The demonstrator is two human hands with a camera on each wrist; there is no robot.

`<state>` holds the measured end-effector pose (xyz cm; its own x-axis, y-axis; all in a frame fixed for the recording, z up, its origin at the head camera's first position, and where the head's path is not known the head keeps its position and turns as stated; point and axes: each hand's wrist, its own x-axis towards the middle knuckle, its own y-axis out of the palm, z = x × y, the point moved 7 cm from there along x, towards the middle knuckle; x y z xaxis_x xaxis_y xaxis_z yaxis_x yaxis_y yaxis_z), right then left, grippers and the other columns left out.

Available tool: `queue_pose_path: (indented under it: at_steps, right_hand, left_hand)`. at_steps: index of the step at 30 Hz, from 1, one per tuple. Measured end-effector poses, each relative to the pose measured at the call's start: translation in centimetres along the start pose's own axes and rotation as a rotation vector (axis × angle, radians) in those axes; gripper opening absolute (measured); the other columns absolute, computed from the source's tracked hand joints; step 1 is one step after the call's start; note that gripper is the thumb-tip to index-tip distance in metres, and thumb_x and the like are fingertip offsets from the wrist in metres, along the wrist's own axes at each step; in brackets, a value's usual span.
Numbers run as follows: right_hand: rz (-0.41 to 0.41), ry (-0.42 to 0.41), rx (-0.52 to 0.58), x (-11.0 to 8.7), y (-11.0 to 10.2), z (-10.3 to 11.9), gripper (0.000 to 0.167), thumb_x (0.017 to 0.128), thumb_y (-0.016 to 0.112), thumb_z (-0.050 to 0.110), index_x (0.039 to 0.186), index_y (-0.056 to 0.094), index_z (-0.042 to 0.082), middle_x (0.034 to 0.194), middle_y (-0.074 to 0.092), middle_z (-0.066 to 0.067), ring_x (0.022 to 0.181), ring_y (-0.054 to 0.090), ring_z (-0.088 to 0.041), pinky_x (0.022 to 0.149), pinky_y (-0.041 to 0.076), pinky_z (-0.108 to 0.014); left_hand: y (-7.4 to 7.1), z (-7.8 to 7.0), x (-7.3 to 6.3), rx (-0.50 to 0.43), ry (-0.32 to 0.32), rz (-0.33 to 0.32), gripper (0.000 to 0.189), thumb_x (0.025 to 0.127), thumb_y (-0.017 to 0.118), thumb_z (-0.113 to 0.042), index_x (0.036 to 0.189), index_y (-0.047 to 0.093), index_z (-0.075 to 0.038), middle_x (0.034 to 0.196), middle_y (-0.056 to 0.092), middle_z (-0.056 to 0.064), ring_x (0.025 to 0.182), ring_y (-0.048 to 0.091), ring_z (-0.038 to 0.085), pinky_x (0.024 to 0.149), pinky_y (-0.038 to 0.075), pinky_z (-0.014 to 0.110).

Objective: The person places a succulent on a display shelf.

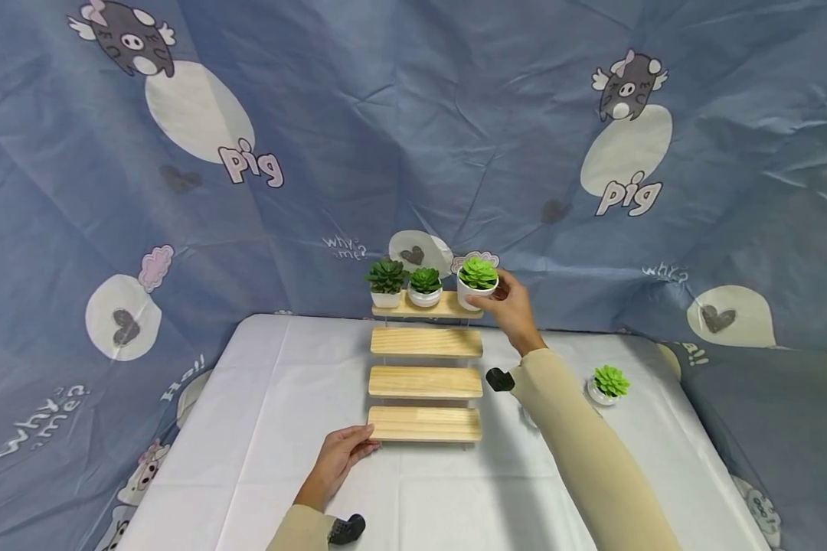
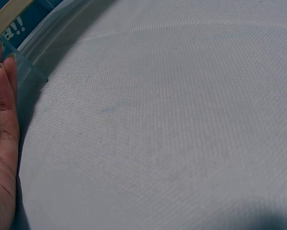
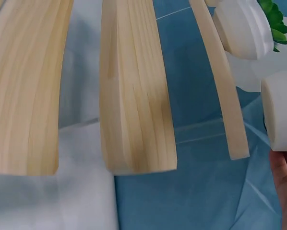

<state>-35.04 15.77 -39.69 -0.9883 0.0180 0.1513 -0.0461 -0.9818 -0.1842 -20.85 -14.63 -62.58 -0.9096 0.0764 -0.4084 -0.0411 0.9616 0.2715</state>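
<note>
In the right wrist view the right hand (image 3: 285,187) is cut off at the corner, so only a bit of skin shows under the white pot (image 3: 281,110). In the left wrist view only the edge of the left hand (image 2: 2,143) is visible beside the white cloth (image 2: 172,124). From the head view, the right hand (image 1: 512,306) reaches far with the arm stretched and its fingers curl around the pot (image 1: 476,285), which stands at the right end of the top shelf (image 1: 420,309), beside two other small plants (image 1: 405,285). The left hand (image 1: 338,455) lies with fingers nearly straight, touching the left end of the lowest shelf (image 1: 425,423). One more plant (image 1: 608,384) stands on the table (image 1: 262,428), partly behind the right sleeve (image 1: 586,451).
</note>
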Motion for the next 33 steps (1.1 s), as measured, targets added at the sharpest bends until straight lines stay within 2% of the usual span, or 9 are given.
queue_pose_path:
  at_steps: [6, 12, 21, 33]
  right_hand:
    - [-0.031, 0.01, 0.037, 0.6, 0.6, -0.5, 0.068, 0.079, 0.079, 0.005, 0.138, 0.046, 0.002, 0.128, 0.055, -0.018, 0.115, 0.054, -0.03, 0.1, 0.045, -0.039]
    - [-0.037, 0.028, 0.02, 1.0, 0.9, -1.4, 0.07, 0.078, 0.079, 0.006, 0.139, 0.045, 0.002, 0.127, 0.055, -0.018, 0.111, 0.054, -0.028, 0.098, 0.046, -0.038]
    - [-0.004, 0.022, 0.045, 1.2, 1.6, -1.4, 0.074, 0.079, 0.078, 0.002, 0.142, 0.04, 0.0, 0.133, 0.051, -0.019, 0.122, 0.051, -0.031, 0.105, 0.042, -0.037]
    - [0.001, 0.014, 0.049, 1.5, 2.5, -1.4, 0.075, 0.08, 0.077, 0.002, 0.145, 0.038, 0.003, 0.136, 0.05, -0.018, 0.125, 0.05, -0.029, 0.106, 0.042, -0.035]
  left_hand:
    - [0.0, -0.1, 0.0, -0.003, -0.002, -0.004, 0.029, 0.088, 0.071, -0.015, 0.104, 0.067, 0.008, 0.083, 0.07, 0.007, 0.079, 0.069, 0.015, 0.075, 0.057, 0.023]
    - [-0.1, -0.1, -0.1, -0.003, 0.0, -0.011, 0.027, 0.09, 0.069, -0.013, 0.104, 0.066, 0.009, 0.083, 0.07, 0.007, 0.079, 0.069, 0.015, 0.074, 0.057, 0.023]
    - [0.1, -0.2, -0.2, -0.007, 0.012, -0.002, 0.027, 0.091, 0.068, -0.012, 0.105, 0.065, 0.01, 0.082, 0.071, 0.007, 0.078, 0.069, 0.015, 0.074, 0.057, 0.022]
    - [0.1, -0.2, -0.2, -0.01, -0.002, -0.008, 0.025, 0.091, 0.067, -0.013, 0.104, 0.066, 0.008, 0.084, 0.071, 0.007, 0.079, 0.069, 0.015, 0.075, 0.057, 0.022]
